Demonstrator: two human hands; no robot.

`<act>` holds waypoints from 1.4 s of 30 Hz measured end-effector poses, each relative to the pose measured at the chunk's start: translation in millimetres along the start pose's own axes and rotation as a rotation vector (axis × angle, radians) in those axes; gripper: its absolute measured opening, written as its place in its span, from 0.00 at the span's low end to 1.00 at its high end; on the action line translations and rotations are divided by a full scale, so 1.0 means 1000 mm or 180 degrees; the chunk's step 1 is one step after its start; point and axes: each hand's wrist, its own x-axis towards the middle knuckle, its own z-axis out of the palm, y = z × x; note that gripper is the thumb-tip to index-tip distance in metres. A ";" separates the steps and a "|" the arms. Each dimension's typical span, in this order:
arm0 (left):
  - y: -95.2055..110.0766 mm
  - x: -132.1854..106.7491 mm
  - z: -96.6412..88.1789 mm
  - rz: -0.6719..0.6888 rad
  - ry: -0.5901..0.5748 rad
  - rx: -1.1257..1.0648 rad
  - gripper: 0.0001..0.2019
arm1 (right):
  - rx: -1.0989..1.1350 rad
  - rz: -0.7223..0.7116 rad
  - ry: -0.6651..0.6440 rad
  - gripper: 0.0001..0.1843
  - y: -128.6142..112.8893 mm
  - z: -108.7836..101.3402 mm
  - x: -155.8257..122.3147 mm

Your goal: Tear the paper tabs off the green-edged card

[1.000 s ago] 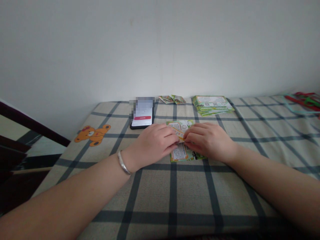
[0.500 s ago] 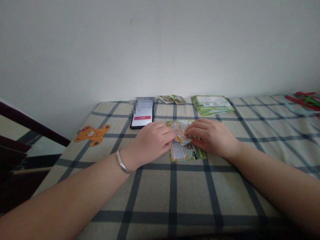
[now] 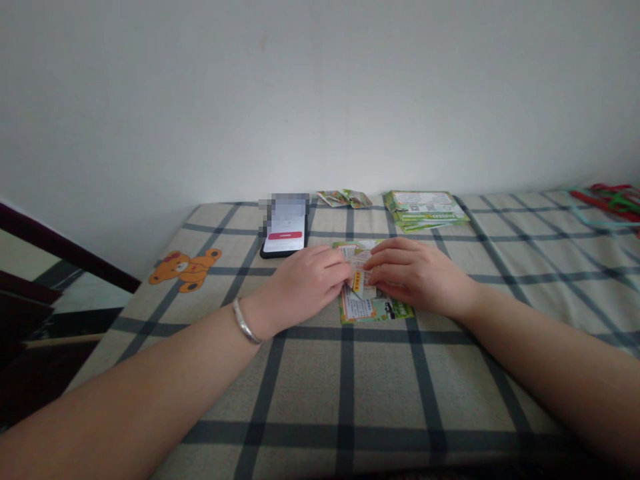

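A folded piece of printed paper [image 3: 358, 283] with a yellow strip lies between my hands. My left hand [image 3: 315, 277] has its fingers closed on the left side of that paper, and a silver bangle sits on the wrist. From the right, my right hand [image 3: 417, 270] curls its fingers over the paper's other side; its thumb is partly hidden. Beneath both sits a flat green-and-white printed leaflet [image 3: 360, 309] on the checked tablecloth [image 3: 310, 373]. My fingers cover much of the folded paper.
Behind my left hand lies a phone [image 3: 285, 230] with a lit screen. Two small folded paper pieces [image 3: 345, 198] and a stack of green leaflets [image 3: 427, 208] lie near the wall. A bear cutout [image 3: 186, 270] is at left; red and green items [image 3: 613, 203] at far right.
The folded paper between my hands has become smaller and narrower, its yellow strip now showing in front. My right fingertips have shifted slightly left. The leaflet beneath and the phone stay put.
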 end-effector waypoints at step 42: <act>0.003 0.002 -0.005 0.0257 -0.0010 -0.0317 0.17 | -0.0240 -0.0019 -0.0282 0.10 -0.001 0.000 -0.005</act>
